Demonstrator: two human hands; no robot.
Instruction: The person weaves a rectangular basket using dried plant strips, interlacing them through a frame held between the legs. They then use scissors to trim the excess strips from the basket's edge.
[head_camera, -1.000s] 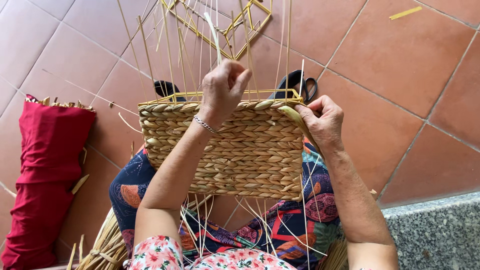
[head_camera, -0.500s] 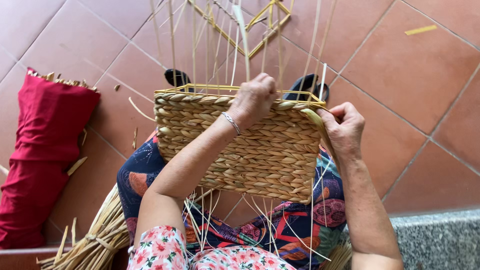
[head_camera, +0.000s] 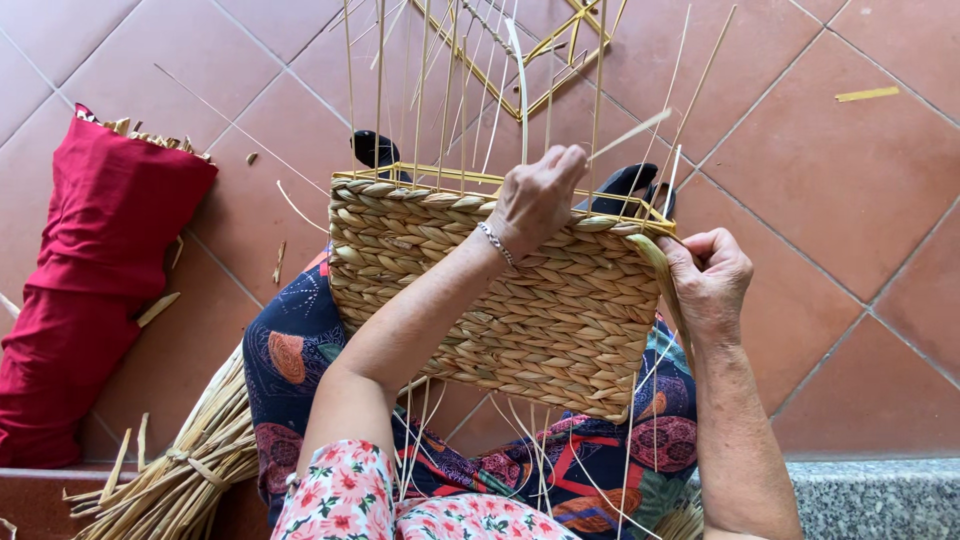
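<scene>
Pinching upright straw (head_camera: 523, 110) at woven basket (head_camera: 500, 290) rim, left hand (head_camera: 535, 195) fingers together, right hand (head_camera: 710, 280) fingers clamped on flat strand (head_camera: 655, 262)

A half-woven basket (head_camera: 500, 300) of dry, matt, straw-coloured plaited fibre is seen, rough and ribbed under the fingers of the left hand (head_camera: 535, 195). Thin, stiff, pale stakes (head_camera: 440, 90) are seen rising beyond those fingertips, smooth and faintly shiny. A flat, softer weaving strand (head_camera: 665, 285) is pinched by the right hand (head_camera: 712, 280). A thin metal bracelet (head_camera: 494, 243) glints at the left wrist. Printed cloth (head_camera: 290, 350) is draped below the basket. Matt terracotta floor tiles (head_camera: 850, 180) and a red cloth bundle (head_camera: 85, 270) are seen well apart from both hands.
</scene>
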